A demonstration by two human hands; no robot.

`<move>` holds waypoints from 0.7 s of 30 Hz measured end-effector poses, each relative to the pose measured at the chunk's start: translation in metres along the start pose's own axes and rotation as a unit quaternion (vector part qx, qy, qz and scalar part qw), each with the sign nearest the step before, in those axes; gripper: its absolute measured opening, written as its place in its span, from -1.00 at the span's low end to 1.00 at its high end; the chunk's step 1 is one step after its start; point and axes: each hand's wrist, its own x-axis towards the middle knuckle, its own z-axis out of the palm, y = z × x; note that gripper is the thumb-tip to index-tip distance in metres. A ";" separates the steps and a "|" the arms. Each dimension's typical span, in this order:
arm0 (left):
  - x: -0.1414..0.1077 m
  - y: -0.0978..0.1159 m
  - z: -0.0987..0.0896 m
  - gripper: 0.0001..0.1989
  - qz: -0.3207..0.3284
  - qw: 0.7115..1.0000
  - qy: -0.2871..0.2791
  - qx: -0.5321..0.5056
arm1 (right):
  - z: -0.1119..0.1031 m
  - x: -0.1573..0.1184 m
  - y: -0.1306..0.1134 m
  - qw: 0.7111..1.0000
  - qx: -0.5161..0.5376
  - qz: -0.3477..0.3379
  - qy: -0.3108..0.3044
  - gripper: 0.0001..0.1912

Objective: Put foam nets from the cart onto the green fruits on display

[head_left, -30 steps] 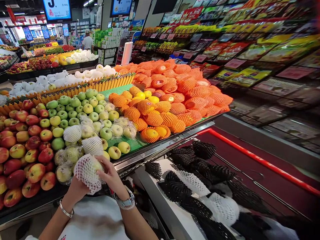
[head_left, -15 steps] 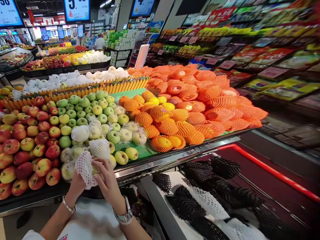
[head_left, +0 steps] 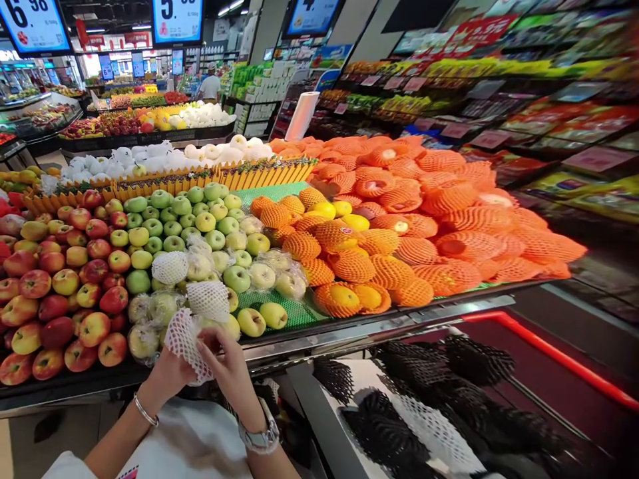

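My left hand point(head_left: 172, 370) is closed around a white foam net sleeve point(head_left: 184, 340), which stands up out of my grip in front of the fruit. Bent thumb and fingers of my right hand point(head_left: 228, 362) pinch at the sleeve's right side. Whether a fruit sits inside the sleeve is hidden by my fingers. Just beyond my hands lie another sleeved fruit point(head_left: 208, 299), several apples in clear film point(head_left: 144, 339) and two bare yellow-green apples point(head_left: 251, 322). A second white-netted fruit point(head_left: 170, 267) rests farther back among green apples point(head_left: 154, 227).
Red apples point(head_left: 94, 329) fill the stand's left side. Orange-netted fruit point(head_left: 349, 265) and larger fruit in orange nets point(head_left: 464, 199) pile up to the right. The stand's metal edge point(head_left: 359, 330) runs before me. Black foam nets point(head_left: 384, 426) lie on a white surface at lower right.
The view has shifted, so the stand appears farther right. My right hand's fingers, more spread before, are now curled in closer at the sleeve's side. My left hand keeps its hold.
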 end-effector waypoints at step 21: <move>-0.010 -0.006 -0.015 -0.59 0.176 0.960 0.091 0.197 | -0.016 0.008 -0.005 0.970 0.095 0.051 -0.219 -0.64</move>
